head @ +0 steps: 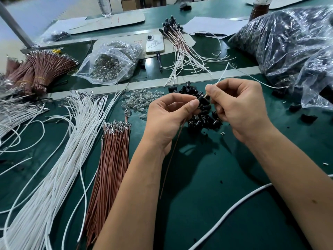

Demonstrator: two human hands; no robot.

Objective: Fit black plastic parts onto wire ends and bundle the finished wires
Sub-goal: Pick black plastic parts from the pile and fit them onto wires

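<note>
Pinching a small black plastic socket (pixel 201 100), left hand (pixel 173 118) meets right hand (pixel 239 109), which pinches a thin white wire (pixel 222 74).

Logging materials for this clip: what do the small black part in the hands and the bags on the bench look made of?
Black part: looks like moulded plastic with a dull sheen. Bag of clear pieces and big bag of dark pieces: thin clear plastic film, crinkled with bright glare.

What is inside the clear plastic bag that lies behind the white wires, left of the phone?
The clear plastic bag holds many small clear glass bulbs with metal leads, heaped together. The ones at the bottom are covered by those above, and the creased plastic hides details, so their number cannot be told.
</note>
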